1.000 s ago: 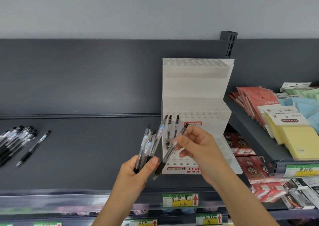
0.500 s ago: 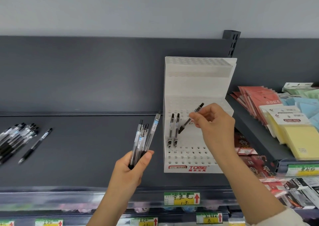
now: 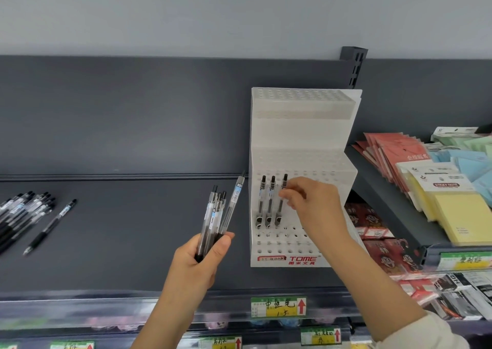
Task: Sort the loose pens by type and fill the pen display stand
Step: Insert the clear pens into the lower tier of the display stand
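Note:
A white stepped pen display stand (image 3: 303,140) marked TOME stands on the dark shelf. Three clear pens stand side by side in its lower tier: two free pens (image 3: 266,202) at the left and a third pen (image 3: 281,202) just to their right. My right hand (image 3: 311,202) pinches that third pen at mid-barrel while it sits in its hole. My left hand (image 3: 202,260) grips a bunch of several clear pens (image 3: 218,215) left of the stand, tips down, caps fanning upward.
A pile of loose black pens (image 3: 24,212) lies at the shelf's far left, one pen (image 3: 50,226) apart from it. Sticky notes (image 3: 458,210) and red packets (image 3: 394,151) fill the angled shelf at right. Price labels (image 3: 278,307) line the front rail.
My right hand carried one pen from the bunch up to the stand and set it upright in the hole beside the two standing pens. My left hand stayed put with the bunch.

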A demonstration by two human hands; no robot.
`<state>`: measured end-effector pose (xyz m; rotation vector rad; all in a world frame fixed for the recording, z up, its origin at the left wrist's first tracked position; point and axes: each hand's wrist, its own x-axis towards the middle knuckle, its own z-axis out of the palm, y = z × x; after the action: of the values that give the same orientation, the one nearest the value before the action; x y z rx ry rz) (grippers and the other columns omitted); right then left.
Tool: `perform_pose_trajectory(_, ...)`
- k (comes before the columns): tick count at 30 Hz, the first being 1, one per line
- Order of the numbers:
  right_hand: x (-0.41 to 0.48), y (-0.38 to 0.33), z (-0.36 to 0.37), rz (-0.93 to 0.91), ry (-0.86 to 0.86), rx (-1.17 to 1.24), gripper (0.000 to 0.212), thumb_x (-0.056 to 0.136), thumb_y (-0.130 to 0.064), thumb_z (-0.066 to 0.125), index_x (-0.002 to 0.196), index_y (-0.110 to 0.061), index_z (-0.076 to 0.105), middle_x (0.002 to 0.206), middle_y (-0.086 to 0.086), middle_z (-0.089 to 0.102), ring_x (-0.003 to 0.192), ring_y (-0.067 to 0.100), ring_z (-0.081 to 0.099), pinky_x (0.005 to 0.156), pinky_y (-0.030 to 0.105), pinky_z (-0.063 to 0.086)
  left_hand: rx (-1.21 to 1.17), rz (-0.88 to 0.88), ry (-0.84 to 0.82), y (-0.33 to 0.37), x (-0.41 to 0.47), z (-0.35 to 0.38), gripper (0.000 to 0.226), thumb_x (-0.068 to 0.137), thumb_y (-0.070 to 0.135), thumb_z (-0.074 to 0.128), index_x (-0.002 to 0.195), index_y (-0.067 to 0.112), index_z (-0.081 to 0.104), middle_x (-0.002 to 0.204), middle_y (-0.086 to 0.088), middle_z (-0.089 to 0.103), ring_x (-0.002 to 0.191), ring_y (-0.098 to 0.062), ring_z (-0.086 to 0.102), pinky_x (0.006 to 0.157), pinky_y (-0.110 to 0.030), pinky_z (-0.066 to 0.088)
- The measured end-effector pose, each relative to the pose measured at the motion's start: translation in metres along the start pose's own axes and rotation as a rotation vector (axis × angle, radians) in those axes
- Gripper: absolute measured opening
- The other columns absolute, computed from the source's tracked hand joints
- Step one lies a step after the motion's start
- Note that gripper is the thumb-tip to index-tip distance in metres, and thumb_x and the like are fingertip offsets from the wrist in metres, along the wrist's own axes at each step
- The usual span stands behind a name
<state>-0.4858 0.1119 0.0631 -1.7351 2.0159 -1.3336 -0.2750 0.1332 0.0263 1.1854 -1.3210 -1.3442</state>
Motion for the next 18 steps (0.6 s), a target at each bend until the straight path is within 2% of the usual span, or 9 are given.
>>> perform_pose_trajectory(5, -0.006, 0.003, 0.004, 0.016, -0.029, -0.033, 0.016, 0.091, -0.022, 0.059, 0.098, -0.014, 0.071, 0.083, -0.003, 0.069, 0.077, 0.01, 0.062, 0.079, 0.027, 0.051, -0.004, -0.003, -0.026, 0.001, -0.001, 0.003, 0.07, 0.056, 0.055, 0.063, 0.097, -0.001, 0.062, 0.052, 0.002, 0.03, 0.046, -0.011, 0.027, 0.041, -0.021, 0.025)
perform_pose_trajectory(8, -0.01, 0.001, 0.001, 0.048, 0.027, -0.043, 0.014, 0.088, -0.031, 0.062, 0.096, -0.02, 0.067, 0.086, -0.009, 0.064, 0.074, 0.001, 0.055, 0.07, 0.015, 0.043, -0.004, -0.006, -0.039, 0.002, -0.002, 0.004, 0.056, 0.059, 0.052, 0.062, 0.094, 0.008, 0.067, 0.053, 0.002, 0.03, 0.047, -0.012, 0.026, 0.042, -0.022, 0.024)
perform_pose_trajectory(11, -0.022, -0.008, -0.004, 0.068, 0.133, 0.042, 0.008, 0.086, -0.034, 0.063, 0.085, -0.027, 0.06, 0.082, -0.012, 0.057, 0.071, 0.001, 0.052, 0.062, 0.01, 0.038, -0.015, -0.008, -0.055, 0.004, -0.003, 0.007, 0.041, 0.061, 0.049, 0.063, 0.087, 0.018, 0.071, 0.052, 0.003, 0.029, 0.047, -0.012, 0.026, 0.042, -0.021, 0.024)
perform_pose_trajectory(12, -0.025, -0.012, -0.005, 0.083, 0.108, 0.109, 0.005, 0.086, -0.033, 0.063, 0.084, -0.029, 0.06, 0.083, -0.013, 0.058, 0.072, 0.002, 0.053, 0.063, 0.01, 0.04, -0.014, -0.009, -0.068, 0.004, -0.003, 0.008, 0.037, 0.062, 0.048, 0.062, 0.085, 0.021, 0.072, 0.052, 0.003, 0.029, 0.047, -0.011, 0.026, 0.041, -0.021, 0.024)
perform_pose_trajectory(14, -0.032, -0.018, -0.004, 0.152, -0.057, 0.31, 0.004, 0.086, -0.029, 0.062, 0.088, -0.033, 0.062, 0.088, -0.012, 0.064, 0.071, 0.004, 0.059, 0.063, 0.013, 0.045, 0.004, -0.01, -0.103, 0.005, -0.003, 0.01, 0.028, 0.065, 0.046, 0.062, 0.083, 0.027, 0.073, 0.053, 0.002, 0.031, 0.046, -0.011, 0.027, 0.041, -0.02, 0.025)
perform_pose_trajectory(16, -0.038, -0.023, -0.001, 0.24, -0.257, 0.571, 0.015, 0.089, -0.022, 0.059, 0.101, -0.028, 0.065, 0.094, -0.008, 0.069, 0.072, 0.004, 0.064, 0.062, 0.017, 0.049, 0.016, -0.012, -0.163, 0.006, -0.005, 0.013, 0.026, 0.065, 0.045, 0.061, 0.082, 0.03, 0.074, 0.054, -0.001, 0.033, 0.045, -0.011, 0.028, 0.04, -0.02, 0.026)
perform_pose_trajectory(18, -0.041, -0.023, 0.0, 0.307, -0.356, 0.769, 0.021, 0.091, -0.013, 0.054, 0.107, -0.021, 0.065, 0.093, -0.006, 0.072, 0.077, 0.006, 0.066, 0.065, 0.02, 0.051, 0.037, -0.01, -0.221, 0.006, -0.007, 0.017, 0.03, 0.065, 0.045, 0.06, 0.083, 0.027, 0.074, 0.052, 0.002, 0.041, 0.043, -0.01, 0.029, 0.04, -0.019, 0.027)
